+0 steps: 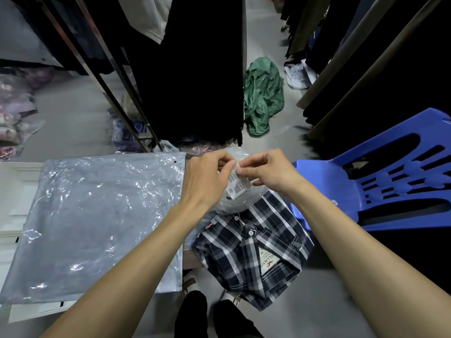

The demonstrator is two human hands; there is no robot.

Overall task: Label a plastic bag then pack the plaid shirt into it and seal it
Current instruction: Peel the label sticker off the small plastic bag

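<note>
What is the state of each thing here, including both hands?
left hand: pinching the barcode label
right hand: pinching the label's top edge
barcode label: held up, not yet stuck on
plastic bag: lying flat, without a label
plaid shirt: folded, not yet packed
blue chair: lying tipped over
green cloth: crumpled on the floor

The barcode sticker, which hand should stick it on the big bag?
Probably the left hand: it pinches the barcode sticker and is nearer the big bag.
</note>
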